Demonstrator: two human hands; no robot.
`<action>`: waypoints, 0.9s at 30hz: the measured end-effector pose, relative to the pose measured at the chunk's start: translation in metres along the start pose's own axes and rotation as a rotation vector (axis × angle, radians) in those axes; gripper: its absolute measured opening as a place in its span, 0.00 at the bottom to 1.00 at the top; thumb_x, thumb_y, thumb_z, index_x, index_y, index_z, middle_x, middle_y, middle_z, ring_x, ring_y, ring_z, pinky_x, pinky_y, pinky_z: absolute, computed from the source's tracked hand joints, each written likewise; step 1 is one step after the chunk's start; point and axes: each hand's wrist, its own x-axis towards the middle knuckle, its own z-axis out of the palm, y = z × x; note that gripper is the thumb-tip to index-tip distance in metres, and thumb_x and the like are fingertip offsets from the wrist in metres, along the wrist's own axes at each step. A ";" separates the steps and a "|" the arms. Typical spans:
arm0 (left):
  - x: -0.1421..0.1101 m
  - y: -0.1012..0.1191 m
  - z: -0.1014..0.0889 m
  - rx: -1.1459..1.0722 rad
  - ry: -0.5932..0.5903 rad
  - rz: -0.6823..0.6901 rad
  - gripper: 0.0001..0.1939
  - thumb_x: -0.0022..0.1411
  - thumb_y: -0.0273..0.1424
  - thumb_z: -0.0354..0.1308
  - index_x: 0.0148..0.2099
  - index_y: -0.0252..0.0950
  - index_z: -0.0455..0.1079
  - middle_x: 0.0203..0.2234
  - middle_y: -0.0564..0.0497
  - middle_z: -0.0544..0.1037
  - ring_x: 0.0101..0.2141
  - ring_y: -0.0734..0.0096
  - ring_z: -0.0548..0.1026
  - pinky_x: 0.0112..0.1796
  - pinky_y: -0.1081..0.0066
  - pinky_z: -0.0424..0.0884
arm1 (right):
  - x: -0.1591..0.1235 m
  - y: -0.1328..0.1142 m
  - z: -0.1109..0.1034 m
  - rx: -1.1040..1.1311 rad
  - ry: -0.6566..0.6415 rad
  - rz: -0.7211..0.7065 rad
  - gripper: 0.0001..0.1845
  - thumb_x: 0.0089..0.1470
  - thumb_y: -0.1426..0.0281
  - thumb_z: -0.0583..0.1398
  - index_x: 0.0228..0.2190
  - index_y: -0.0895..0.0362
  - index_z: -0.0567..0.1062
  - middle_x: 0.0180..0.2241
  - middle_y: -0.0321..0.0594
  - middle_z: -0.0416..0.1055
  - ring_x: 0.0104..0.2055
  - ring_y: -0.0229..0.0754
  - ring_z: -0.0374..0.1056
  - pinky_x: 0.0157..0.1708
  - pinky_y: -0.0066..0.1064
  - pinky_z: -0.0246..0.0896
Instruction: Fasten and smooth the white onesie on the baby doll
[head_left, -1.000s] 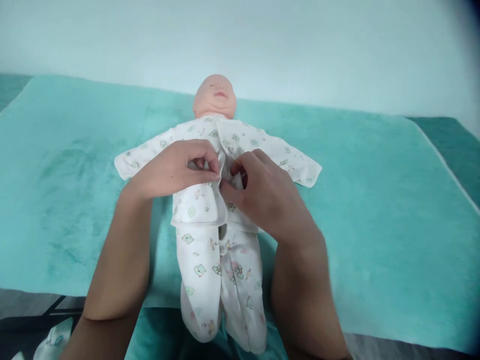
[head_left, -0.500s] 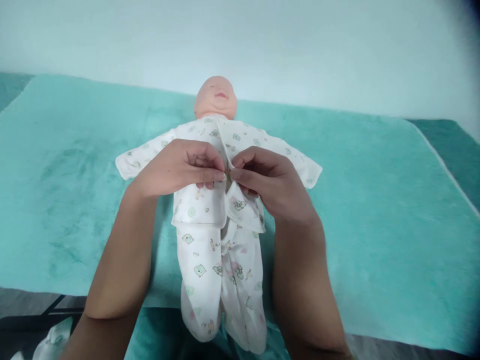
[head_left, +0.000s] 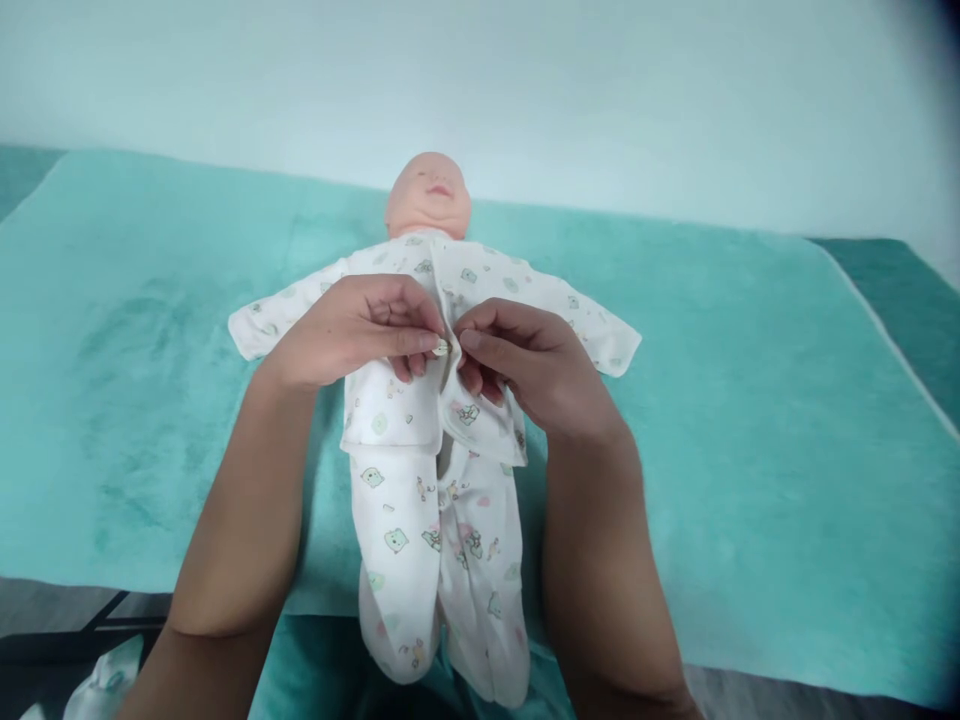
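The left hand [head_left: 364,330] is pinching one front edge of the patterned jacket [head_left: 390,410], and the right hand [head_left: 544,365] is grasping the other edge, close beside it. The doll [head_left: 429,195] wears this jacket and lies on the green blanket [head_left: 750,430], its head at twelve o'clock from the hands, the patterned trousers [head_left: 397,560] at six o'clock.

Bears a baby doll [head_left: 429,195] on a light teal plush blanket [head_left: 750,430].
Spreads over darker teal cloth [head_left: 892,300] visible at both far corners; supports the doll face up, with white printed sleeves [head_left: 604,330] outstretched and printed trouser legs [head_left: 397,580] reaching past the near edge.
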 end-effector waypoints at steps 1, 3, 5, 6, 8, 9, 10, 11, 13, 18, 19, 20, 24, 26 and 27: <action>0.000 0.000 0.000 0.006 0.003 0.001 0.12 0.58 0.37 0.72 0.39 0.35 0.77 0.23 0.50 0.80 0.24 0.70 0.80 0.27 0.70 0.81 | 0.000 0.000 0.000 0.006 -0.002 0.005 0.13 0.60 0.58 0.66 0.34 0.55 0.75 0.23 0.32 0.70 0.23 0.33 0.65 0.19 0.26 0.56; 0.001 -0.001 0.000 0.016 0.007 0.000 0.12 0.58 0.37 0.72 0.39 0.35 0.77 0.23 0.50 0.80 0.24 0.70 0.80 0.27 0.70 0.80 | 0.000 0.000 0.000 -0.004 -0.001 0.017 0.13 0.58 0.58 0.68 0.36 0.54 0.74 0.23 0.31 0.69 0.22 0.33 0.64 0.18 0.26 0.56; 0.002 -0.001 0.000 0.021 0.008 -0.003 0.13 0.58 0.37 0.73 0.39 0.35 0.77 0.22 0.51 0.80 0.23 0.70 0.79 0.27 0.70 0.80 | 0.000 -0.001 0.000 -0.029 -0.007 0.035 0.14 0.56 0.60 0.69 0.36 0.53 0.73 0.22 0.30 0.67 0.21 0.33 0.64 0.19 0.26 0.58; 0.002 -0.002 0.000 0.021 0.010 -0.002 0.13 0.58 0.36 0.73 0.39 0.35 0.77 0.22 0.51 0.79 0.23 0.70 0.79 0.26 0.70 0.80 | 0.000 -0.002 0.001 -0.040 -0.011 0.043 0.14 0.55 0.60 0.70 0.36 0.53 0.73 0.22 0.30 0.67 0.21 0.33 0.64 0.19 0.26 0.59; 0.003 -0.003 0.000 0.016 0.013 -0.001 0.12 0.57 0.36 0.73 0.39 0.36 0.76 0.22 0.52 0.79 0.23 0.71 0.79 0.26 0.71 0.80 | 0.000 -0.003 0.001 -0.051 -0.018 0.054 0.14 0.54 0.62 0.70 0.37 0.53 0.73 0.24 0.30 0.68 0.22 0.33 0.64 0.20 0.26 0.60; 0.003 -0.003 0.000 0.012 0.014 0.000 0.11 0.57 0.35 0.73 0.39 0.36 0.76 0.22 0.53 0.78 0.22 0.71 0.79 0.25 0.71 0.79 | 0.000 -0.003 0.001 -0.054 -0.020 0.056 0.14 0.53 0.63 0.71 0.37 0.53 0.72 0.26 0.30 0.68 0.23 0.32 0.64 0.19 0.26 0.59; 0.003 -0.004 0.001 0.008 0.014 0.000 0.11 0.58 0.34 0.72 0.39 0.36 0.76 0.22 0.53 0.78 0.22 0.71 0.78 0.25 0.71 0.79 | 0.000 -0.003 0.002 -0.055 -0.019 0.056 0.15 0.52 0.64 0.71 0.37 0.53 0.72 0.27 0.30 0.68 0.23 0.32 0.63 0.19 0.26 0.59; 0.003 -0.004 0.001 0.007 0.015 0.001 0.10 0.58 0.33 0.72 0.39 0.37 0.76 0.22 0.54 0.78 0.22 0.72 0.78 0.24 0.71 0.79 | 0.000 -0.003 0.002 -0.055 -0.017 0.053 0.15 0.52 0.65 0.70 0.37 0.53 0.72 0.27 0.30 0.68 0.23 0.32 0.63 0.19 0.26 0.58; 0.003 -0.004 0.001 0.018 0.020 0.000 0.10 0.58 0.32 0.72 0.39 0.37 0.77 0.22 0.54 0.78 0.22 0.72 0.78 0.24 0.71 0.78 | -0.001 -0.003 0.004 -0.062 -0.015 0.052 0.14 0.52 0.67 0.70 0.37 0.53 0.71 0.27 0.30 0.67 0.22 0.31 0.61 0.18 0.26 0.55; 0.003 -0.002 0.003 0.068 0.025 -0.008 0.11 0.56 0.32 0.73 0.40 0.38 0.77 0.25 0.54 0.79 0.24 0.71 0.79 0.25 0.71 0.79 | -0.001 -0.003 0.008 -0.140 0.027 0.039 0.13 0.52 0.68 0.70 0.35 0.53 0.70 0.28 0.30 0.66 0.24 0.31 0.59 0.20 0.26 0.53; 0.002 -0.001 0.004 0.074 0.028 -0.006 0.11 0.56 0.32 0.73 0.40 0.38 0.77 0.25 0.54 0.80 0.25 0.71 0.79 0.26 0.71 0.79 | -0.001 -0.004 0.009 -0.156 0.039 0.030 0.13 0.52 0.68 0.70 0.35 0.53 0.71 0.28 0.31 0.66 0.25 0.32 0.60 0.21 0.26 0.53; 0.002 -0.001 0.004 0.078 0.030 -0.004 0.11 0.56 0.32 0.73 0.40 0.38 0.76 0.26 0.54 0.80 0.25 0.71 0.79 0.26 0.71 0.78 | -0.001 -0.004 0.010 -0.169 0.047 0.022 0.13 0.52 0.68 0.70 0.34 0.53 0.71 0.29 0.31 0.66 0.26 0.32 0.60 0.22 0.26 0.54; 0.002 -0.001 0.005 0.060 0.021 -0.008 0.10 0.57 0.32 0.72 0.40 0.39 0.76 0.27 0.53 0.80 0.26 0.70 0.79 0.27 0.70 0.78 | 0.000 -0.005 0.012 -0.173 0.048 0.013 0.12 0.52 0.68 0.69 0.34 0.53 0.71 0.29 0.32 0.66 0.27 0.32 0.60 0.23 0.27 0.54; 0.002 -0.001 0.004 0.038 0.006 -0.015 0.10 0.57 0.32 0.72 0.40 0.39 0.75 0.27 0.53 0.80 0.26 0.70 0.79 0.27 0.69 0.78 | 0.000 -0.006 0.012 -0.157 0.043 0.014 0.13 0.51 0.68 0.69 0.34 0.53 0.70 0.30 0.31 0.66 0.27 0.32 0.60 0.23 0.27 0.54; 0.002 -0.002 0.003 0.028 0.003 -0.015 0.10 0.57 0.31 0.71 0.40 0.39 0.75 0.26 0.53 0.80 0.26 0.70 0.79 0.26 0.69 0.77 | 0.000 -0.006 0.012 -0.149 0.041 0.015 0.13 0.51 0.68 0.69 0.34 0.53 0.70 0.30 0.31 0.66 0.27 0.32 0.60 0.23 0.27 0.54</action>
